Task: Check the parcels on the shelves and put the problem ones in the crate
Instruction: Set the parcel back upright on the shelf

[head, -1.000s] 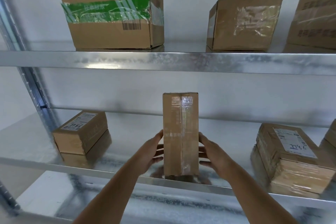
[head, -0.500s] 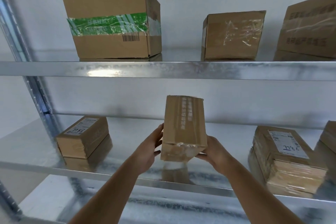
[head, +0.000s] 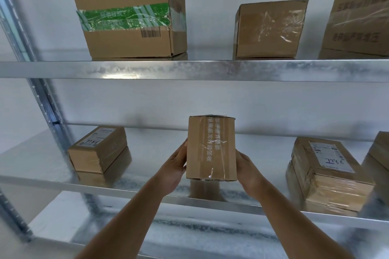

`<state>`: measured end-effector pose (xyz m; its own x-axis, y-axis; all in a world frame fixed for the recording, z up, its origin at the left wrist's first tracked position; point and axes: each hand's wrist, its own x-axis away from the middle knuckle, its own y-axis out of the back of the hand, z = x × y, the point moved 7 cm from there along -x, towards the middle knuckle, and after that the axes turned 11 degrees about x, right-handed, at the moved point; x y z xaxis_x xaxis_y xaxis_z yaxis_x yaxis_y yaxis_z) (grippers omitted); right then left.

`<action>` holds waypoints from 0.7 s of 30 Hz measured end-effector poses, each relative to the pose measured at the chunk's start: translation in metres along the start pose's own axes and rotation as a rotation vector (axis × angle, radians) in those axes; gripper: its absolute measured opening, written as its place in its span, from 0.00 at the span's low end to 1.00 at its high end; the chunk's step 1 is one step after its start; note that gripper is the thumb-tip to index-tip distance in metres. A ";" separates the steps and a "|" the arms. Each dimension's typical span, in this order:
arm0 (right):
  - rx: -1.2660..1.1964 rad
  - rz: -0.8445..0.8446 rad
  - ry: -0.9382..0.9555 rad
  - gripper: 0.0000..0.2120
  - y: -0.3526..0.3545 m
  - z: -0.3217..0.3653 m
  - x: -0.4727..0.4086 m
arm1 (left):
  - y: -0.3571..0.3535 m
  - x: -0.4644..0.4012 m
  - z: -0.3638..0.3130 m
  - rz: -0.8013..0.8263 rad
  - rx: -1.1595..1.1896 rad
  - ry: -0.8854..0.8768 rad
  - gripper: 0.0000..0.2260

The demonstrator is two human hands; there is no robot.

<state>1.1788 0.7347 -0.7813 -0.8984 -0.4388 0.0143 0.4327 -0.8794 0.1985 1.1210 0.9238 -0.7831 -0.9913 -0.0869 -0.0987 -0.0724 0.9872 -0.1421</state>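
Galvanized steel shelving is standing against a white wall. Both hands are clasping a small taped parcel just above the lower shelf, the left hand pressing its left side, the right hand cupping its right side, fingers hidden behind.

wall: pale, plain, behind the racking
upright post: galvanised steel, perforated, at the left, leaning in this wide-angle view
floor: pale patch at the bottom left, blurred
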 end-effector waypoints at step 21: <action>0.047 -0.061 -0.061 0.21 0.003 -0.007 0.004 | 0.006 -0.002 0.007 -0.210 0.051 0.240 0.17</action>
<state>1.1772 0.7291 -0.7873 -0.9265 -0.3715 0.0603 0.3745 -0.8939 0.2465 1.1236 0.9291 -0.7901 -0.9533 -0.2480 0.1723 -0.2785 0.9425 -0.1849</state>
